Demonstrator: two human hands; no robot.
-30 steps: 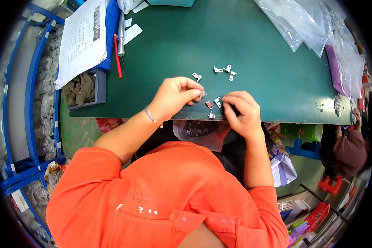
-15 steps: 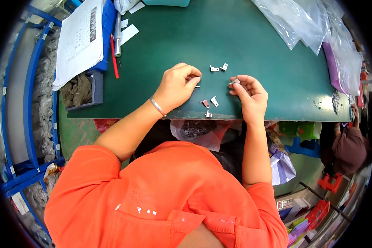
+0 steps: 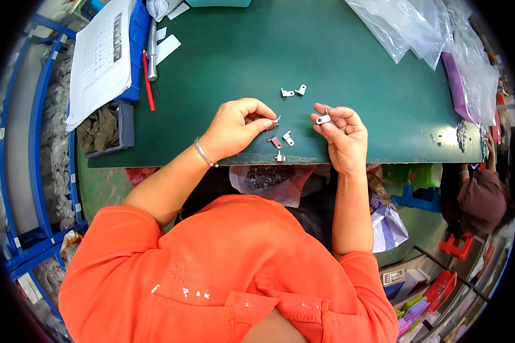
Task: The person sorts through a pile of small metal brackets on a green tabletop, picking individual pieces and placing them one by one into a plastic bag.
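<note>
My left hand point(image 3: 234, 128) is closed in a pinch, with a small shiny metal piece point(image 3: 277, 120) poking out at the fingertips. Between thumb and fingers of my right hand point(image 3: 349, 140) sits a small silver metal bracket point(image 3: 323, 119), its holed flat face showing. Beyond the hands, two loose brackets lie on the green table: a left one point(image 3: 286, 92) and a right one point(image 3: 301, 90). Nearer me are a reddish-looking bracket point(image 3: 275, 142), a silver bracket point(image 3: 288, 138) and another small metal part point(image 3: 280, 156) by the front edge.
The green table point(image 3: 223, 51) bears a blue holder with papers point(image 3: 100, 63), a red pen point(image 3: 149, 80), a metal tool point(image 3: 153, 51) and a grey bin with cloth point(image 3: 100, 128) on the left. Clear plastic bags point(image 3: 406, 28) lie far right. Another person point(image 3: 483, 200) sits at right.
The bracket in my right hand has turned, so its holed face now shows. The piece in my left fingertips sticks out more. The whole view has shifted slightly.
</note>
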